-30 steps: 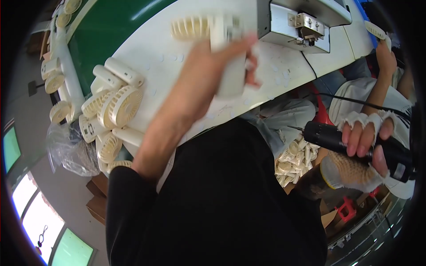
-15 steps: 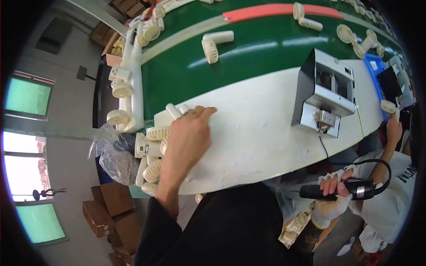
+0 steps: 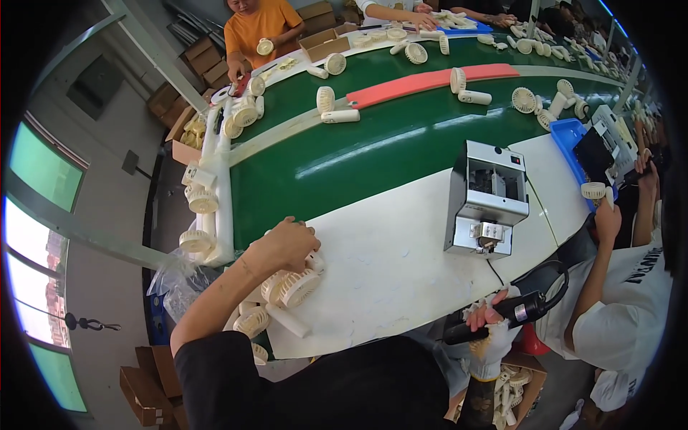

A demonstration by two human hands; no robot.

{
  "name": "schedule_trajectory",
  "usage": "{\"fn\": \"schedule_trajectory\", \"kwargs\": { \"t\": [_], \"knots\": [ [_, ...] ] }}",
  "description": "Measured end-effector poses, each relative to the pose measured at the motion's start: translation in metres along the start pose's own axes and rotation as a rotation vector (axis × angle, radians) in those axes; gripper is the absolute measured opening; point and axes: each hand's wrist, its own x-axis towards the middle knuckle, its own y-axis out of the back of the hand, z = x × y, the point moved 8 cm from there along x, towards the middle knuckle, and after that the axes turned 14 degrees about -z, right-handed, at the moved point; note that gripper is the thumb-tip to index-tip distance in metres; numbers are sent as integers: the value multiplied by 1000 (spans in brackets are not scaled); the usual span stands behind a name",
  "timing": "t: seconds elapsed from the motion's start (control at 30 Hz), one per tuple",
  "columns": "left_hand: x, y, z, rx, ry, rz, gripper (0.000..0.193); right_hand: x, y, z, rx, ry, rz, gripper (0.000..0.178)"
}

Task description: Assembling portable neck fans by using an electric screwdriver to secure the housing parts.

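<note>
At the left end of the white board, my bare left hand is closed over a cream handheld fan. Its fingers curl down out of sight, so the grip is partly hidden. Right below that hand, other cream fans lie bunched, one with its handle pointing toward me. My right hand, in a white glove with bare fingertips, is wrapped round a black electric screwdriver with a cable. It hangs off the near edge of the board, with the tool's tip toward the left.
A silver-grey machine stands on the board's right part. Beyond runs a green conveyor belt with scattered fans and a red strip. Co-workers sit at right and across; one in an orange top holds a fan. A carton of fans sits low right.
My view has lifted, showing more of the belt and the people beyond. Fans under my left hand have come further onto the board. My right hand still holds the screwdriver.
</note>
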Motion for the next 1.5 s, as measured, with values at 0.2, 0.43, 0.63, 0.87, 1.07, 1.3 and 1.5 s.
{"fn": "schedule_trajectory", "kwargs": {
  "t": [0.2,0.43,0.63,0.87,1.07,1.3,1.5],
  "knots": [
    [-20,40,-19,-247,-45,374,36,5,-4,-3,-148,-79,-46,30],
    [-68,81,65,-869,-451,858,48,16,-26,48,-142,-369,-263,46],
    [-59,58,87,-941,-472,751,51,19,-24,87,-90,-657,-411,59],
    [-36,53,72,-869,-730,101,40,65,-69,74,-246,-482,-241,42],
    [-39,37,20,-604,37,546,38,66,-59,80,-289,-568,-215,36],
    [-22,-9,29,-310,102,96,49,54,-62,96,-376,-739,-228,24],
    [20,63,-85,-841,-343,115,36,35,-46,108,-823,-774,-148,27]
  ]
}}
